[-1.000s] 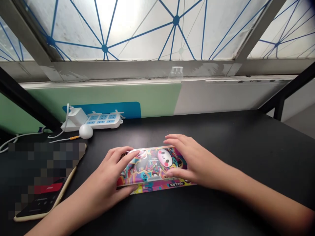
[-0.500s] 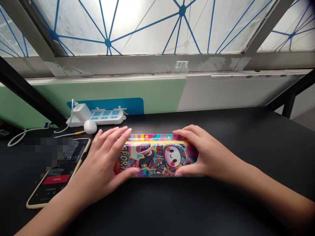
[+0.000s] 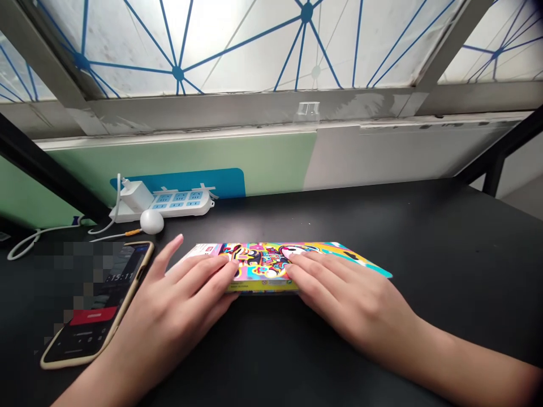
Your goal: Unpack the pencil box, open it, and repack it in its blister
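Printed pencil box (image 3: 263,267) lies flat on the surface (image 3: 424,237), apparently unopened; left hand (image 3: 186,288) and right hand (image 3: 348,299) rest on top, fingers (image 3: 318,271) spread and pressing, not pinching.

From my remote station I'm picking out a pencil box (image 3: 263,268) mid-worktop, splashed with pink, yellow and turquoise cartoon patterning against the matte black worktop (image 3: 424,237). Along the far edge, I'm seeing a white power strip (image 3: 182,202) with pale blue socket panels, backed by a teal-blue patch (image 3: 224,182) on a green-and-grey wall panel (image 3: 271,158). Above it, I'm watching a dark blue web of straight lines crisscross the whitish frosted window film (image 3: 237,51).
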### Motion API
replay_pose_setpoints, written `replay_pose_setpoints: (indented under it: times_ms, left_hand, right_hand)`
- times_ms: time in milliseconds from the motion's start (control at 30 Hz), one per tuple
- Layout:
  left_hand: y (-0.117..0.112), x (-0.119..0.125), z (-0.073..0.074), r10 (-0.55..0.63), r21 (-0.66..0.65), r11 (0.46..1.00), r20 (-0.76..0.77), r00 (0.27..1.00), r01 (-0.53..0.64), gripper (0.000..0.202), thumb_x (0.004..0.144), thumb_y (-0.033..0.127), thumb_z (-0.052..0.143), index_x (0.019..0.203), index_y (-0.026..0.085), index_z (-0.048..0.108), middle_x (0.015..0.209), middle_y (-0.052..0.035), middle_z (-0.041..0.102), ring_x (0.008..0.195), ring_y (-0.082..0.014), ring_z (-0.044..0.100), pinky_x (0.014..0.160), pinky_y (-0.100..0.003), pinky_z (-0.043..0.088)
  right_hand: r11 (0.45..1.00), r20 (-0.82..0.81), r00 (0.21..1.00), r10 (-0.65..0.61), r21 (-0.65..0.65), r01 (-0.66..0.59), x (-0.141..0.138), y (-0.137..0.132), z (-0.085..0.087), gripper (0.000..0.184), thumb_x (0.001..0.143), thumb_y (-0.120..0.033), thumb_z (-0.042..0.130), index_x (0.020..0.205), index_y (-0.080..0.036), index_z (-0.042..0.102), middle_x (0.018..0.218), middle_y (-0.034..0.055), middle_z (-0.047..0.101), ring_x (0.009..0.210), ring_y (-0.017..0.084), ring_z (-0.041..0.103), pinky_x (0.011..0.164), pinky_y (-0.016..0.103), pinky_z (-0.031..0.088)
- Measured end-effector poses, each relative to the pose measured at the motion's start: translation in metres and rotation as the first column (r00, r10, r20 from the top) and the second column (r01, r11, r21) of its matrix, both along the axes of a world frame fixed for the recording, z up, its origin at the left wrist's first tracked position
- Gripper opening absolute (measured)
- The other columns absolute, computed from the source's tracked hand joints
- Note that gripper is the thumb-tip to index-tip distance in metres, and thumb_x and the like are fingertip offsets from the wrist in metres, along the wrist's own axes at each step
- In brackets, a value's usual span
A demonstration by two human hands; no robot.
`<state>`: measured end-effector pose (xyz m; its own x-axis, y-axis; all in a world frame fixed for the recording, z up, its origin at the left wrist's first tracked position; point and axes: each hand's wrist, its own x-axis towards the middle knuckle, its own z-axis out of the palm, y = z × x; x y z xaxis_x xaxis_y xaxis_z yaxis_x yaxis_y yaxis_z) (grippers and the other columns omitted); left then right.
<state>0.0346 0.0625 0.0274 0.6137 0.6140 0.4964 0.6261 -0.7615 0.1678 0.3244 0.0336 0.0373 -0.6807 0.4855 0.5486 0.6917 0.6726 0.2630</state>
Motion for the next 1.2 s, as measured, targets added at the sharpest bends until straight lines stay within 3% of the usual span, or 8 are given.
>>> replay_pose_setpoints:
  times_ms: [133, 267, 367, 467, 667, 933, 1200]
  left_hand:
    - [-0.003, 0.002, -0.001, -0.024, 0.083, 0.996, -0.158, 0.987, 0.038, 0.027, 0.099, 0.022, 0.062, 0.124, 0.027, 0.068, 0.121, -0.0049, 0.076, 0.105, -0.0276, 0.071, 0.114, -0.051, 0.036]
    - [0.002, 0.001, 0.0, -0.09, 0.069, 0.992, -0.202, 0.975, 0.106, 0.024, 0.101, 0.022, 0.056, 0.123, 0.022, 0.066, 0.113, -0.0067, 0.074, 0.101, -0.0271, 0.067, 0.1, -0.046, 0.045]
    - [0.005, 0.002, -0.003, -0.066, 0.024, 0.997, -0.212, 0.975, 0.073, 0.043, 0.099, 0.036, 0.063, 0.139, 0.022, 0.057, 0.129, -0.0112, 0.069, 0.118, -0.0322, 0.061, 0.102, -0.049, 0.046]
    - [0.007, 0.003, -0.009, -0.007, -0.036, 0.999, -0.264, 0.964, -0.003, 0.064, 0.097, 0.048, 0.063, 0.153, 0.023, 0.043, 0.152, -0.0139, 0.053, 0.138, -0.0376, 0.048, 0.111, -0.057, 0.04]
    - [0.01, 0.001, -0.017, 0.061, -0.116, 0.987, -0.359, 0.931, -0.109, 0.081, 0.1, 0.057, 0.051, 0.165, 0.024, 0.014, 0.167, -0.0144, 0.031, 0.153, -0.0364, 0.031, 0.118, -0.064, 0.032]
    - [0.012, 0.001, -0.017, 0.11, -0.124, 0.977, -0.393, 0.913, -0.171, 0.079, 0.1, 0.066, 0.045, 0.163, 0.024, 0.023, 0.168, -0.0123, 0.029, 0.154, -0.0344, 0.029, 0.119, -0.064, 0.031]
    - [0.011, -0.001, -0.016, 0.11, -0.133, 0.975, -0.398, 0.911, -0.176, 0.077, 0.099, 0.066, 0.045, 0.161, 0.024, 0.029, 0.168, -0.0129, 0.029, 0.153, -0.0366, 0.031, 0.118, -0.066, 0.033]
  right_hand:
    - [1.0, 0.063, 0.998, 0.019, -0.02, -0.018, -0.001, 0.005, -0.008, 0.028, 0.101, -0.009, 0.045, 0.112, -0.008, 0.071, 0.113, 0.0169, 0.078, 0.105, 0.031, 0.074, 0.083, 0.043, 0.062]
    - [0.996, 0.071, 0.997, 0.032, -0.088, -0.025, 0.001, 0.01, -0.017, 0.026, 0.1, -0.011, 0.05, 0.116, -0.008, 0.07, 0.116, 0.0181, 0.076, 0.109, 0.033, 0.071, 0.087, 0.046, 0.062]
    - [0.971, 0.056, 0.998, 0.018, -0.24, -0.004, 0.002, 0.011, -0.02, 0.031, 0.1, -0.023, 0.057, 0.126, -0.01, 0.066, 0.13, 0.0186, 0.07, 0.121, 0.035, 0.065, 0.097, 0.051, 0.058]
    - [0.925, 0.091, 0.995, 0.034, -0.381, 0.004, 0.002, 0.01, -0.021, 0.055, 0.096, -0.04, 0.064, 0.143, -0.012, 0.055, 0.151, 0.0183, 0.055, 0.139, 0.039, 0.051, 0.108, 0.059, 0.05]
    - [0.881, 0.13, 0.989, 0.073, -0.472, -0.003, 0.003, 0.013, -0.024, 0.084, 0.092, -0.053, 0.069, 0.158, -0.014, 0.036, 0.164, 0.0166, 0.035, 0.149, 0.041, 0.035, 0.115, 0.063, 0.04]
    - [0.815, 0.121, 0.986, 0.118, -0.579, -0.027, 0.011, 0.021, -0.012, 0.084, 0.09, -0.06, 0.066, 0.157, -0.017, 0.039, 0.164, 0.0127, 0.035, 0.151, 0.038, 0.033, 0.118, 0.061, 0.037]
    - [0.709, 0.123, 0.992, 0.042, -0.703, 0.057, 0.025, 0.022, 0.008, 0.089, 0.088, -0.068, 0.065, 0.155, -0.015, 0.043, 0.162, 0.0142, 0.038, 0.149, 0.037, 0.037, 0.12, 0.058, 0.035]
